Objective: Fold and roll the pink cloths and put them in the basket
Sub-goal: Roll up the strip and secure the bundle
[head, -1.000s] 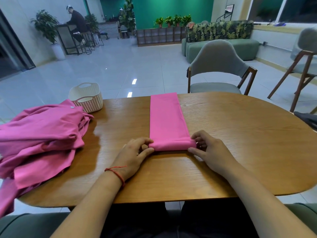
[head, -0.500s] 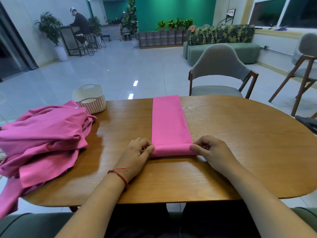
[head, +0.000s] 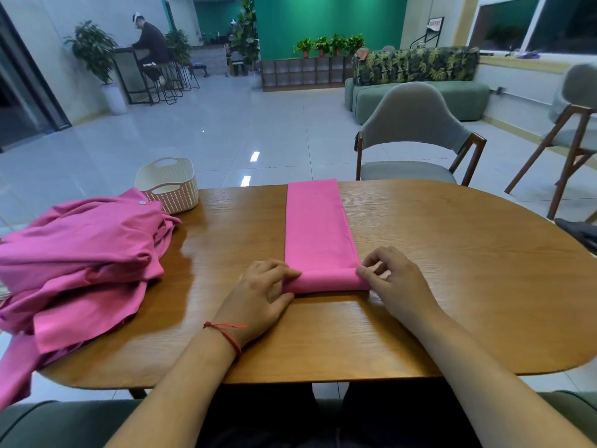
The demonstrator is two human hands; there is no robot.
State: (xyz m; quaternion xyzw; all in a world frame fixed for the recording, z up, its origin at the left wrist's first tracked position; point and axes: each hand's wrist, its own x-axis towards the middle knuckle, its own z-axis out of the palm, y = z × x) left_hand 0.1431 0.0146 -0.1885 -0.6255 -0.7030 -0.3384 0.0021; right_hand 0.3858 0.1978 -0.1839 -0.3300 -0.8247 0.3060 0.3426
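pink cloth [head: 318, 227], folded into a long strip, lies mid-frame on the table [head: 452, 286], its near end rolled; left hand [head: 258, 299] and right hand [head: 397, 282] pinch the roll's two ends with curled fingers; basket [head: 171, 189] stands upper left, just beside heaped pink cloths [head: 80, 253]

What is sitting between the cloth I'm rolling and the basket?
Nothing visible. Bare table runs from the cloth to the basket. The pile of pink cloths lies left of that path, against the basket's near side.
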